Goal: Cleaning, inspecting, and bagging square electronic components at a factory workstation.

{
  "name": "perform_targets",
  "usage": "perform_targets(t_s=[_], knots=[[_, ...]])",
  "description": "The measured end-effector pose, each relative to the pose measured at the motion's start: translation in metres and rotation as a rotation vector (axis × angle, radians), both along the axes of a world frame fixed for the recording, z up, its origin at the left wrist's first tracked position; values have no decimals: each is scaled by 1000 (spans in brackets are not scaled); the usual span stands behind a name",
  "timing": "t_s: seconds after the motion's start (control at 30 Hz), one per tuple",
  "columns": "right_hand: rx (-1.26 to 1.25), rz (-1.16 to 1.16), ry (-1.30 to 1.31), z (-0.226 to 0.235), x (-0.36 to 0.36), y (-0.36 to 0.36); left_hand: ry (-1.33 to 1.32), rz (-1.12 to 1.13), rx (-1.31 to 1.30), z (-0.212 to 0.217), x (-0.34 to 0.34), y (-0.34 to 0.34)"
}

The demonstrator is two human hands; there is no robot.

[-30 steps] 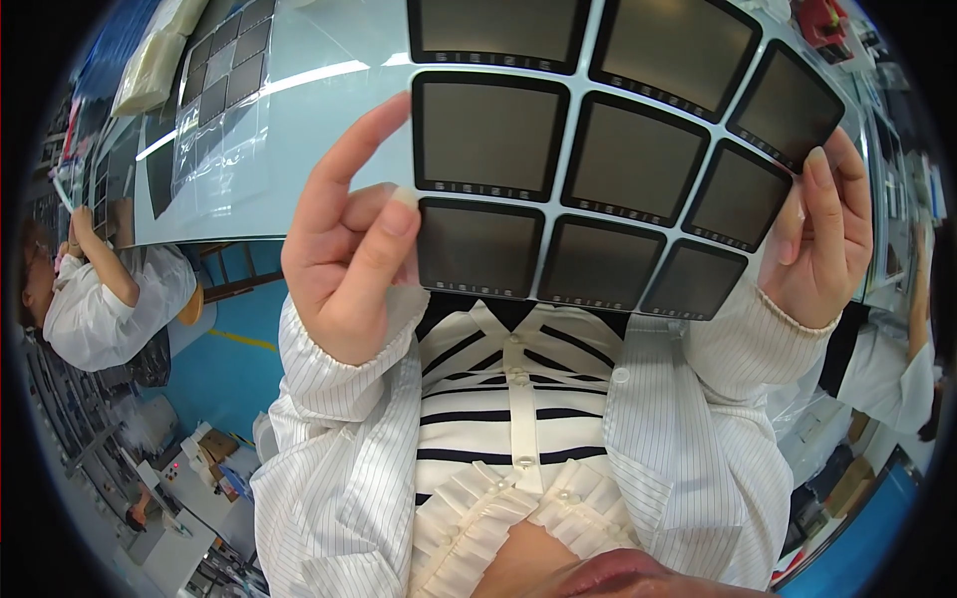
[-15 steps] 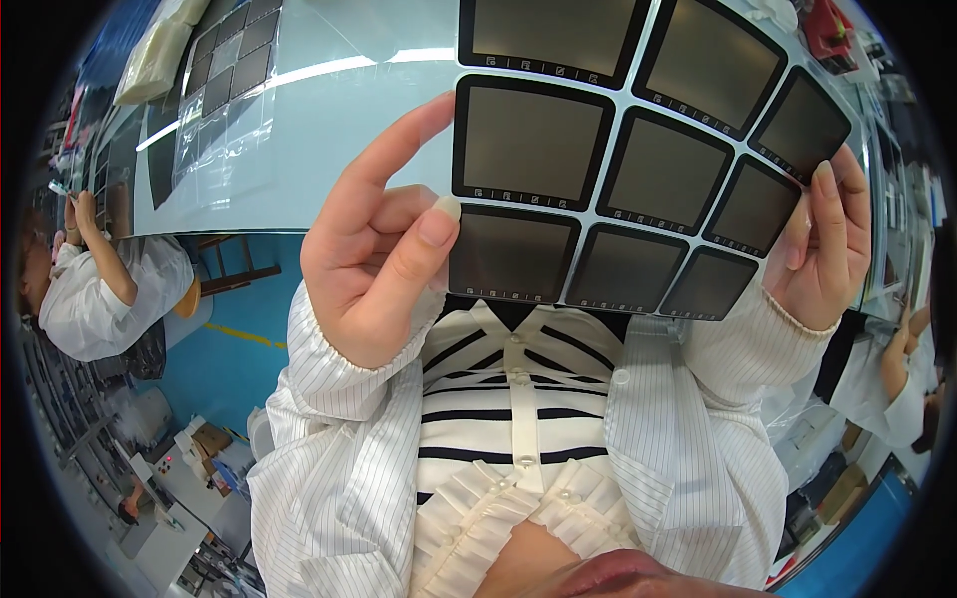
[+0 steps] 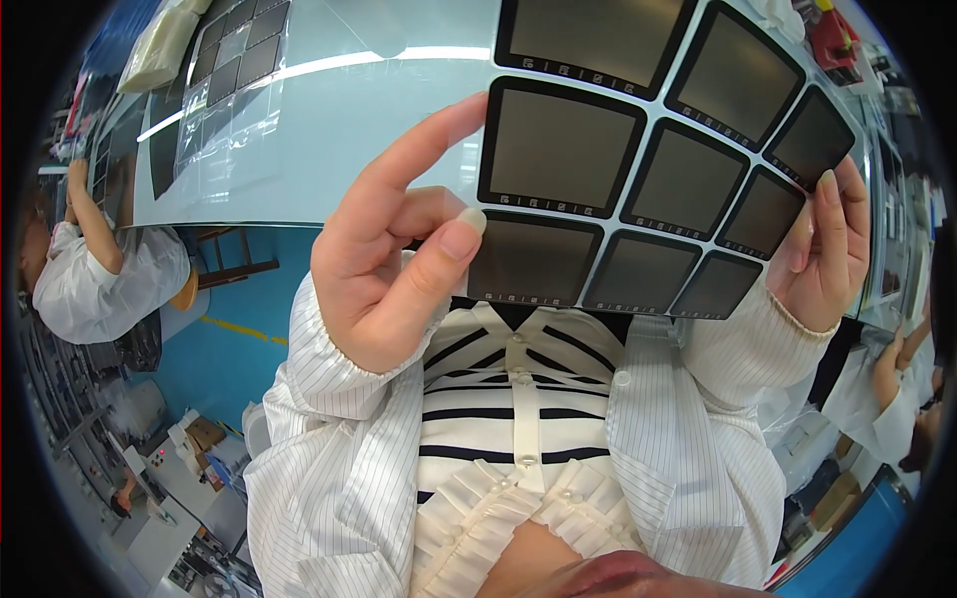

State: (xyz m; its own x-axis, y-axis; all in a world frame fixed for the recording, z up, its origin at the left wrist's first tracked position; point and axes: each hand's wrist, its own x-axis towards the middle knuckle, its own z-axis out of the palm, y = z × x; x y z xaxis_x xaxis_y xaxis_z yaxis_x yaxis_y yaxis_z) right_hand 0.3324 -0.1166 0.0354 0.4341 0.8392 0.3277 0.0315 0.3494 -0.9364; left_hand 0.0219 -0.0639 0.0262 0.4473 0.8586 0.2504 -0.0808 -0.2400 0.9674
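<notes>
Pinching, with left hand (image 3: 384, 261) and right hand (image 3: 832, 254), opposite edges of thin sheet of dark, black-bordered rectangular panels (image 3: 686, 179) near glossy pale-blue table (image 3: 359, 120).

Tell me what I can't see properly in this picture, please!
In the head view:
Panel sheet: top cut off by the upper edge; underside turned away.
Right hand: a fingertip hides behind the sheet.
Pale plastic bundle: cut off by the upper edge.
Co-worker at left: head partly lost in the dark rim.
</notes>
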Motion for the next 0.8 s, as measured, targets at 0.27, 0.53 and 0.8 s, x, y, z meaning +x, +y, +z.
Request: perform_targets(t_s=[0.27, 0.53, 0.8], knots=[[57, 67, 89, 1, 1, 1, 26, -169, -8, 3, -6, 5], [89, 18, -96, 33, 14, 15, 64, -261, -58, 7, -4, 3], [201, 149, -153, 45, 29, 35, -4, -113, 13, -6, 2, 4]])
